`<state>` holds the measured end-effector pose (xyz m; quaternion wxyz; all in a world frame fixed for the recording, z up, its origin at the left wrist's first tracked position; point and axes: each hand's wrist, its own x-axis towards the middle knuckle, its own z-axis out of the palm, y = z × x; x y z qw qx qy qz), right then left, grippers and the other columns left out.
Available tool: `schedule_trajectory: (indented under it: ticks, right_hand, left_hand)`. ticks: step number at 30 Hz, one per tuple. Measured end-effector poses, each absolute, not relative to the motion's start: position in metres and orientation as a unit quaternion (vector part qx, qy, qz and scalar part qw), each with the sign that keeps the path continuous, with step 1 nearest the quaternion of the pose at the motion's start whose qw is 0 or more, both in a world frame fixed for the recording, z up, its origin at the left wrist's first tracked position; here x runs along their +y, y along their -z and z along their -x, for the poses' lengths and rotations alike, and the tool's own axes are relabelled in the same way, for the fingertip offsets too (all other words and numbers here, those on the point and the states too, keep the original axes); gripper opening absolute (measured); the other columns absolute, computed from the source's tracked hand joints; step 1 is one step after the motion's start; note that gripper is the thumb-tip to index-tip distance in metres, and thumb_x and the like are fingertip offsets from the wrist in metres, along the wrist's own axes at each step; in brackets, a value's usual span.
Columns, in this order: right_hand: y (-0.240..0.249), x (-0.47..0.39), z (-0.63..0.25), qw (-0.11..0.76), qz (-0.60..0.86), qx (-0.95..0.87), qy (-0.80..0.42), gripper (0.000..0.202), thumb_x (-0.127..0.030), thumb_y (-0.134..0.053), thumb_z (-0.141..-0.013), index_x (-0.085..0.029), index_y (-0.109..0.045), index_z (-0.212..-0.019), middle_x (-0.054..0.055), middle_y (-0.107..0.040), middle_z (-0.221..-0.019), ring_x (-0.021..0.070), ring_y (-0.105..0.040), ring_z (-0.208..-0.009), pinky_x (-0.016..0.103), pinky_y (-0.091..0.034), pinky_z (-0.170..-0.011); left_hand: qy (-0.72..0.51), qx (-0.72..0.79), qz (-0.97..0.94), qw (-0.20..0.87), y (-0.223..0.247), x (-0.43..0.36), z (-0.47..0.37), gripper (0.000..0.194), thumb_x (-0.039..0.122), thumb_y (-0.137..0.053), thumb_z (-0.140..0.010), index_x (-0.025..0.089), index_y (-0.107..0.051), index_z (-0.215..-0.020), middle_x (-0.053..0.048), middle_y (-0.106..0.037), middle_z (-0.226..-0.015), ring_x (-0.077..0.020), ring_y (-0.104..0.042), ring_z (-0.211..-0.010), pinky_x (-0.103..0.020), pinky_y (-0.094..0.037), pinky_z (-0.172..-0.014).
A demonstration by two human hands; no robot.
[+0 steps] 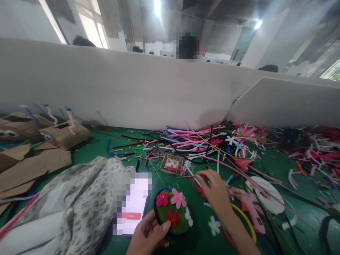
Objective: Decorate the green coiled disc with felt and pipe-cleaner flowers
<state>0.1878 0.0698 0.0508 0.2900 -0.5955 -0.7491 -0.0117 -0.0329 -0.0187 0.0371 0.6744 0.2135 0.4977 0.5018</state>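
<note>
A round green piece [182, 224] with pink, red and white flowers on it is held near the bottom middle by my left hand [152, 232], the thumb on its front beside the red flower. To the right and above it, my right hand [212, 187] has its fingers pinched around the end of a thin stick [187, 176]. Left of those fingers lies a small square tray [172, 164] of white bits with a pink strip across it. A loose white flower [214, 225] rests below my right hand.
A lit phone [134, 205] and patterned cloth [87, 198] lie left. Cardboard pieces [39, 163] are farther left. Pink and white pipe cleaners [183, 136] are heaped behind. At right are a pink glue gun [251, 207], a white disc [267, 194] and a yellow ring [247, 219].
</note>
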Motion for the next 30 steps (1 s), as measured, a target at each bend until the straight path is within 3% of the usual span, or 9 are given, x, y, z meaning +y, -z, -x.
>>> schedule_trajectory:
  ticks: [4,8,14,17,20,25,28,30]
  right_hand:
    - [-0.055,0.147,-0.137,0.169,0.555,-0.813,-0.043,0.016,-0.029,-0.052,-0.094,-0.020,-0.065,-0.087,0.003,-0.066,-0.093,0.0165,-0.061,-0.094,0.031,-0.050,-0.082]
    - [-0.047,0.182,-0.122,0.059,0.535,-0.840,-0.063,0.026,-0.035,-0.058,-0.092,-0.017,-0.061,-0.110,0.006,-0.063,-0.112,0.0187,-0.062,-0.097,0.039,-0.053,-0.083]
    - [-0.042,0.185,-0.120,0.015,0.529,-0.847,-0.056,0.030,-0.035,-0.058,-0.092,-0.017,-0.058,-0.117,0.008,-0.060,-0.119,0.0201,-0.061,-0.101,0.042,-0.053,-0.086]
    - [-0.049,0.184,-0.120,0.048,0.535,-0.842,-0.053,0.028,-0.035,-0.058,-0.092,-0.017,-0.059,-0.113,0.007,-0.062,-0.115,0.0194,-0.062,-0.099,0.041,-0.052,-0.085]
    - [-0.063,0.171,-0.129,0.119,0.548,-0.827,-0.051,0.017,-0.030,-0.055,-0.093,-0.015,-0.063,-0.095,0.005,-0.065,-0.098,0.0181,-0.062,-0.093,0.039,-0.050,-0.084]
    - [-0.081,0.090,-0.159,0.280,0.570,-0.772,-0.043,0.027,-0.028,-0.035,-0.100,-0.019,-0.056,-0.086,0.006,-0.062,-0.091,0.0172,-0.058,-0.090,0.032,-0.048,-0.081]
    - [-0.074,0.027,-0.160,0.443,0.513,-0.730,-0.084,0.014,-0.027,-0.048,-0.096,-0.022,-0.054,-0.083,0.004,-0.060,-0.087,0.0169,-0.058,-0.085,0.029,-0.049,-0.075]
    - [-0.066,-0.004,-0.154,0.456,0.494,-0.730,-0.120,0.009,-0.022,-0.053,-0.093,-0.023,-0.056,-0.085,0.002,-0.060,-0.087,0.0164,-0.058,-0.084,0.028,-0.048,-0.074]
  left_hand:
    - [-0.500,0.488,-0.191,0.690,-0.037,-0.016,0.038,0.056,0.045,-0.091,-0.048,0.015,-0.075,-0.093,-0.008,-0.073,-0.077,-0.0122,-0.057,-0.057,-0.017,-0.045,-0.045]
    - [-0.506,0.488,-0.176,0.689,-0.040,-0.016,0.041,0.052,0.042,-0.091,-0.049,0.016,-0.075,-0.092,-0.009,-0.074,-0.083,-0.0132,-0.060,-0.062,-0.016,-0.044,-0.046]
    - [-0.486,0.509,-0.189,0.685,-0.047,-0.015,0.041,0.044,0.043,-0.088,-0.052,0.017,-0.076,-0.086,-0.008,-0.074,-0.089,-0.0160,-0.062,-0.069,-0.017,-0.046,-0.049]
    - [-0.480,0.513,-0.197,0.684,-0.050,-0.010,0.041,0.043,0.044,-0.088,-0.053,0.018,-0.076,-0.085,-0.007,-0.073,-0.090,-0.0166,-0.062,-0.073,-0.017,-0.047,-0.050]
    - [-0.473,0.503,-0.205,0.694,-0.052,-0.007,0.040,0.041,0.044,-0.087,-0.055,0.018,-0.074,-0.085,-0.005,-0.072,-0.089,-0.0153,-0.061,-0.074,-0.017,-0.048,-0.053]
    - [-0.473,0.494,-0.181,0.707,-0.050,-0.006,0.030,0.040,0.042,-0.089,-0.053,0.017,-0.073,-0.079,-0.002,-0.068,-0.076,-0.0121,-0.057,-0.065,-0.018,-0.050,-0.053]
    - [-0.479,0.483,-0.167,0.714,-0.048,-0.008,0.021,0.038,0.040,-0.090,-0.051,0.017,-0.071,-0.074,0.000,-0.066,-0.070,-0.0118,-0.057,-0.063,-0.018,-0.050,-0.052]
    - [-0.478,0.475,-0.168,0.720,-0.048,-0.011,0.015,0.037,0.039,-0.090,-0.052,0.016,-0.071,-0.075,0.000,-0.065,-0.068,-0.0112,-0.057,-0.062,-0.018,-0.050,-0.052]
